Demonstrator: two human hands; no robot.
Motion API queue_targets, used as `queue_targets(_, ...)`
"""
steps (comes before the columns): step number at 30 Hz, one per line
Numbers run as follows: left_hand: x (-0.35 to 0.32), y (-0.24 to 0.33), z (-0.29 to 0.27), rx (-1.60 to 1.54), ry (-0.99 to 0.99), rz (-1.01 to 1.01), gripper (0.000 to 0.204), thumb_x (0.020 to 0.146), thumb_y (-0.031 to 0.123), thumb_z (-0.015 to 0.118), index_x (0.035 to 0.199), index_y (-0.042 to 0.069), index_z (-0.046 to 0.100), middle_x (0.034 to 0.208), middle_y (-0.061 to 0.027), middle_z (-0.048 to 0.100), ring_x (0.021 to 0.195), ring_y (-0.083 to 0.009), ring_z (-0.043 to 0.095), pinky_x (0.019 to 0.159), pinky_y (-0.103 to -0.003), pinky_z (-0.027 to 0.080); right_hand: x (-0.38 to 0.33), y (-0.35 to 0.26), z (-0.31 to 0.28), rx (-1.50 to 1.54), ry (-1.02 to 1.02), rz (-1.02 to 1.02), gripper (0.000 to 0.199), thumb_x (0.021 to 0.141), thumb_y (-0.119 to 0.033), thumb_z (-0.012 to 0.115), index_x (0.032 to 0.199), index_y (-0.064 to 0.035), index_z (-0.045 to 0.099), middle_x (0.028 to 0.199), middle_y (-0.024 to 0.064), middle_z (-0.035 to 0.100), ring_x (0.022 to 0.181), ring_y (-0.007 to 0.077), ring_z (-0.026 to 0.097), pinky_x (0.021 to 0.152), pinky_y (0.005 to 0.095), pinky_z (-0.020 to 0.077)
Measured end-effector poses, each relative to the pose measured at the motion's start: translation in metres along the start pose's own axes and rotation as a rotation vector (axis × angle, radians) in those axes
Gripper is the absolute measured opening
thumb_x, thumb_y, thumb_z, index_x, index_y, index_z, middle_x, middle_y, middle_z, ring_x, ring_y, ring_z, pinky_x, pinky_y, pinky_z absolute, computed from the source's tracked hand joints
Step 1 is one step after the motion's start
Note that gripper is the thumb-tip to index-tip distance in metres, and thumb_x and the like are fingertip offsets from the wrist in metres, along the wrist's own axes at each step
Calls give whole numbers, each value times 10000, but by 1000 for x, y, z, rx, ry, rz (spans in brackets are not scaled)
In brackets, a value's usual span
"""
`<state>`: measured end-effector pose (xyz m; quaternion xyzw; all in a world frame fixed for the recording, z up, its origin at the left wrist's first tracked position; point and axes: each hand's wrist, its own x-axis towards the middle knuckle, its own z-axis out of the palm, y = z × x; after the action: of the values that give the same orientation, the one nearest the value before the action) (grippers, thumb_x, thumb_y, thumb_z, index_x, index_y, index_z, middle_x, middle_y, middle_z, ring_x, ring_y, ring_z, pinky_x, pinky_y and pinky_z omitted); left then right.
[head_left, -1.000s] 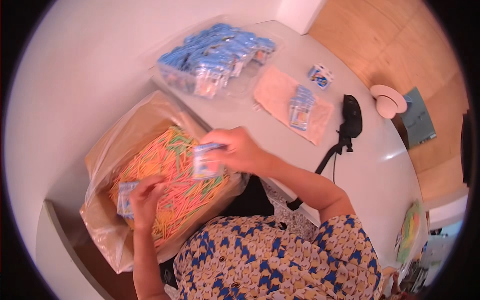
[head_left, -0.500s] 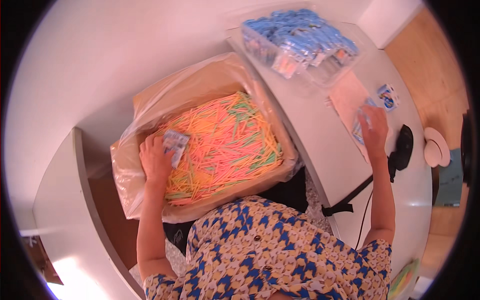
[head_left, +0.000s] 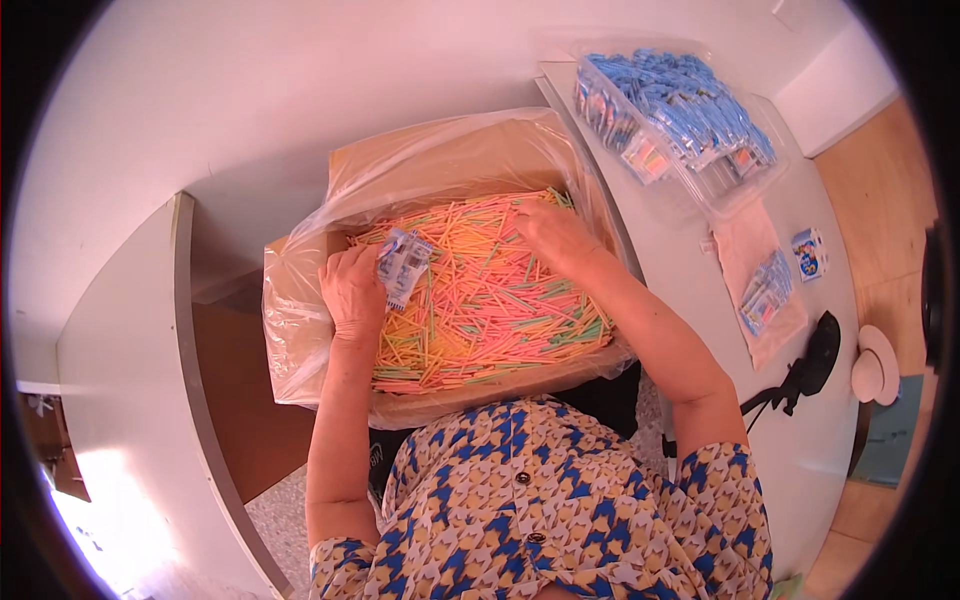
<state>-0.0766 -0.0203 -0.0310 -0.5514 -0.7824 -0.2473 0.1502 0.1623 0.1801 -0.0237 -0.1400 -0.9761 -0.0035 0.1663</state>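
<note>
A cardboard box (head_left: 300,345) lined with clear plastic holds a deep layer of thin sticks (head_left: 480,310) in pink, orange, yellow and green. Over its left side, my left hand (head_left: 355,290) is closed on a small blue-and-white plastic packet (head_left: 405,268). Toward the far right of the box, my right hand (head_left: 552,235) reaches down with bent fingers touching the sticks. Its fingertips are partly hidden, so what is between them cannot be made out.
On the white table at right stands a clear plastic bin (head_left: 700,195) full of blue packets (head_left: 690,95). A pink cloth (head_left: 765,345) bears more packets (head_left: 768,290). Beside it are a small blue-and-white card or packet (head_left: 810,254) and a black strapped device (head_left: 815,350). A white panel (head_left: 185,300) stands at left.
My right hand has left the packets on the pink cloth and come over to the sticks in the box. My left hand still holds its packet. The whole view has shifted.
</note>
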Motion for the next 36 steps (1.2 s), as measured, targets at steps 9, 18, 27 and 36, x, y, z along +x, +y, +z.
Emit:
queue_targets(9,6,7,-8,-339,117,-172,66,823,119,653,862,66,647,868,-57,669,875,-264,609,792,-389,418,24,-8,13,-257,-212,-119,132,738,-122,601,841,-63,659,909,68,572,918,224,560,795,333,483)
queue_targets(18,3,13,-5,-411,43,-24,72,806,109,668,812,58,618,783,-77,635,805,-283,600,757,-397,409,29,-4,-7,-442,-339,-304,135,787,-184,612,876,-119,688,896,6,571,928,169,532,765,355,394)
queue_targets(27,-1,13,-4,-255,-31,-80,65,776,114,668,745,80,622,734,-72,621,772,-288,589,698,-412,392,45,-16,10,11,-229,10,80,775,-113,603,820,-63,645,868,82,607,844,256,616,696,395,478)
queue_targets(36,5,16,-5,-373,49,-48,229,773,97,682,642,35,505,658,-109,552,676,-333,544,621,-451,400,68,-32,36,-179,-428,-17,130,769,-104,598,762,-8,685,859,173,672,803,297,673,595,430,524)
